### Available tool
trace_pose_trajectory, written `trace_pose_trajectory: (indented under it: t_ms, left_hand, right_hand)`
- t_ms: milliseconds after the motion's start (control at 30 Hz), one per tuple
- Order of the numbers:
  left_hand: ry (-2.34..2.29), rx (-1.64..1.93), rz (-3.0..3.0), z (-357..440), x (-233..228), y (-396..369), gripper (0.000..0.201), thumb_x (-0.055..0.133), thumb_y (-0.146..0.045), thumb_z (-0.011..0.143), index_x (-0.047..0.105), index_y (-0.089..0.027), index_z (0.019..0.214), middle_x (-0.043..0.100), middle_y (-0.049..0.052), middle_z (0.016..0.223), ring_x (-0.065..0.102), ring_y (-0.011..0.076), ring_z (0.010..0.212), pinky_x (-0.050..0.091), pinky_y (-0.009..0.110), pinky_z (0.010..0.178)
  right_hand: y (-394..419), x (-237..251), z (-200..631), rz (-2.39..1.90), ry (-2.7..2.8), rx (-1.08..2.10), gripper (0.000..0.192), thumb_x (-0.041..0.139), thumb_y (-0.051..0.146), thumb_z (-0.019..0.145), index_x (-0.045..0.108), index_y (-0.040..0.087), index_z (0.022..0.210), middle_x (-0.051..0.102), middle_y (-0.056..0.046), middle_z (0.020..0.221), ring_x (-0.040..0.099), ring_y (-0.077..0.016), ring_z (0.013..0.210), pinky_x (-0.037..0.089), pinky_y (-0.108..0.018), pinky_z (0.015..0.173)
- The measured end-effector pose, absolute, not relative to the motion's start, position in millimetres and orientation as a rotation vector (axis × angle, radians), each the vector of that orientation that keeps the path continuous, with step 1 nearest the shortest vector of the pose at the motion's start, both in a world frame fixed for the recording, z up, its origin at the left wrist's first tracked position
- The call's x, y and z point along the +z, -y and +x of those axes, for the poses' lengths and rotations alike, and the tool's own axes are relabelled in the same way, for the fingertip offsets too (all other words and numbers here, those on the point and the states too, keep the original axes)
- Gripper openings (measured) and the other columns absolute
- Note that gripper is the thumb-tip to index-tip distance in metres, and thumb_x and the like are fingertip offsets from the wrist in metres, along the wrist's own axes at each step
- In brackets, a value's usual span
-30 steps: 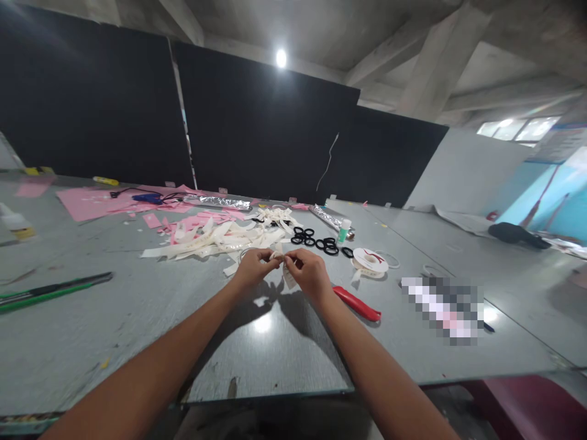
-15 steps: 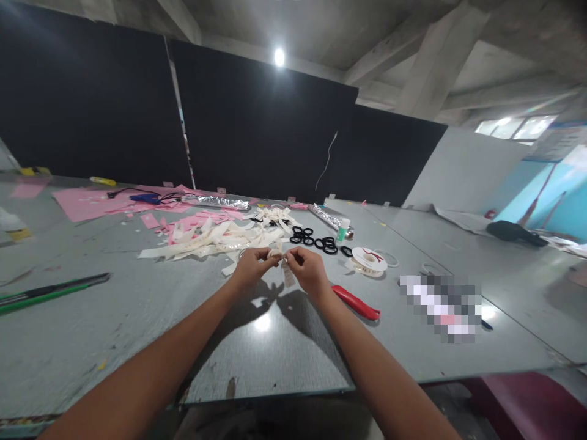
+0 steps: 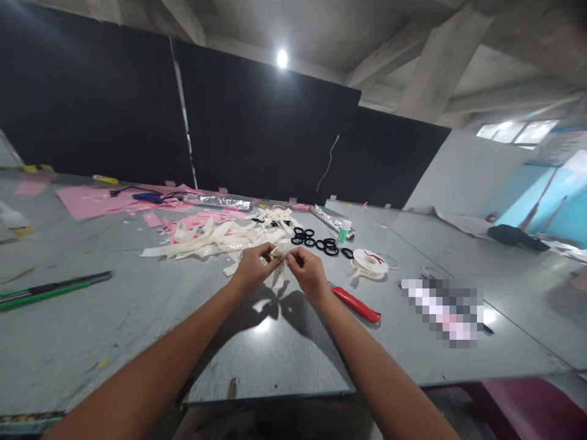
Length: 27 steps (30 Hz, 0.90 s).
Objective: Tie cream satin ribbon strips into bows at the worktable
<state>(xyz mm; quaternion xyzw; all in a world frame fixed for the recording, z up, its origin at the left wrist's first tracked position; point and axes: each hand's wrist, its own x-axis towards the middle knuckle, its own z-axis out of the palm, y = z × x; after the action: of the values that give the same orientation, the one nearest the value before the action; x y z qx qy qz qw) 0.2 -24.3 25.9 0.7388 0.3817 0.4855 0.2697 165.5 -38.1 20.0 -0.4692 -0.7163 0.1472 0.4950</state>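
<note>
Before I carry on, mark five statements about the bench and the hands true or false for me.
1. The left hand and right hand meet at a pale ribbon. True.
2. The red handle lies beside the left forearm. False: the red handle lies beside the right forearm.
3. Black rings lie between the ribbon pile and the spool. True.
4. The small white-and-green bottle lies flat. False: the bottle stands upright.
5. The spool has ribbon on it. True.

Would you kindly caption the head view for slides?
Left hand and right hand hold cream ribbon above a gray table.
</note>
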Motion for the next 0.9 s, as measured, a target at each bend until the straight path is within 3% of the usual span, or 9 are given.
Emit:
trace_pose_trajectory:
  t_ms: [367, 900]
  left_hand:
    - [-1.001, 1.338, 1.585, 8.5, 16.8, 18.0, 0.033, 0.07, -0.044, 0.066, 0.059, -0.014, 0.065, 0.055, -0.002, 0.057, 0.045, 0.0096, 0.054, 0.031, 0.022, 0.051]
    - [-1.201, 1.288, 1.831, 7.1, 26.6, 28.7, 0.028, 0.062, -0.041, 0.072, 0.063, -0.015, 0.063, 0.059, -0.001, 0.059, 0.05, 0.0121, 0.059, 0.034, 0.023, 0.058]
  right_hand:
    - [35.4, 17.3, 164.4, -1.095, 1.642, 0.487, 0.025, 0.056, 0.038, 0.082, 0.069, 0.017, 0.083, 0.063, -0.001, 0.063, 0.054, -0.0115, 0.053, 0.043, -0.022, 0.053]
    - [37.2, 19.2, 166.7, -1.151, 1.793, 0.253, 0.015, 0.055, 0.026, 0.079, 0.068, 0.017, 0.08, 0.066, -0.003, 0.071, 0.056, -0.0135, 0.062, 0.042, -0.023, 0.06]
